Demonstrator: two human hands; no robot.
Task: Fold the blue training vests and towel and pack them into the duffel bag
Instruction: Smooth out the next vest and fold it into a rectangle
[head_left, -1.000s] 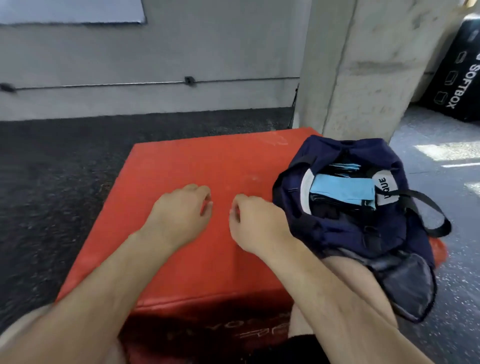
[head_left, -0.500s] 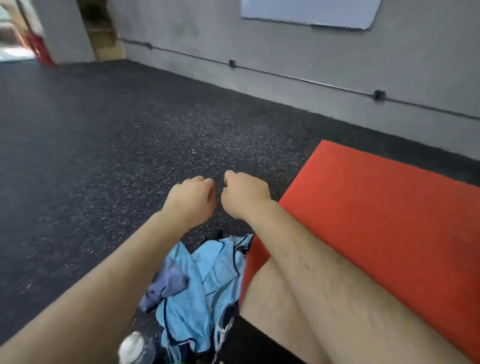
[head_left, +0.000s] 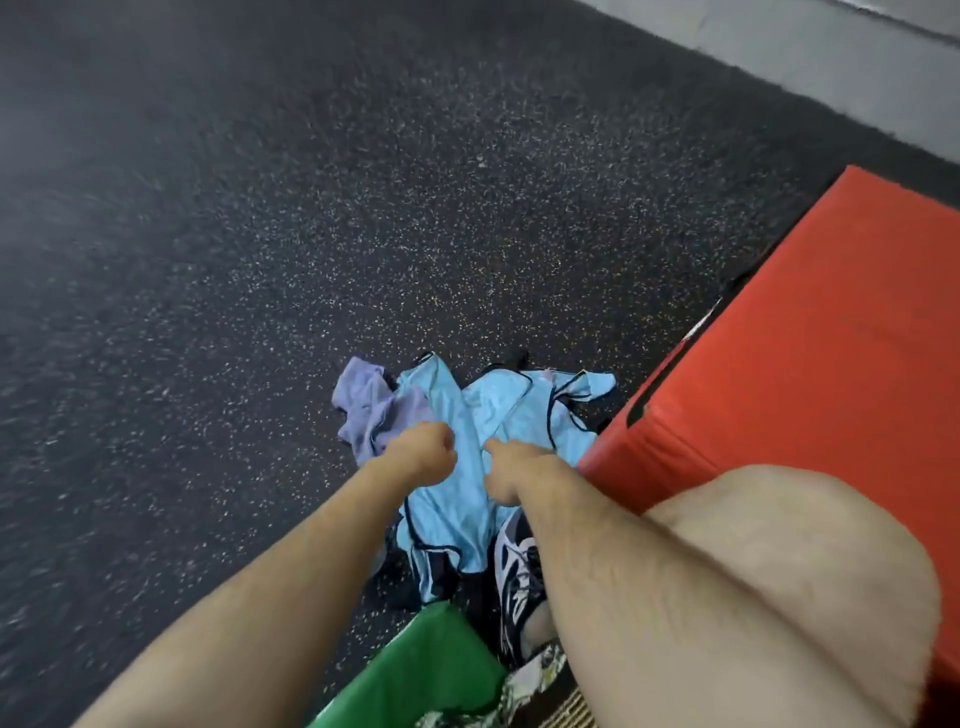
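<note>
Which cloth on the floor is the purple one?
The crumpled towel at the pile's left edge; the vests beside it are light blue with dark trim.

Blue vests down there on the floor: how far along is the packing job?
Done: nothing shown; the bag is out of view. In hand: the left hand and right hand hover over the crumpled blue vests, grip unclear. Left: fold those vests and the purple towel beside them, then pack them.
</note>
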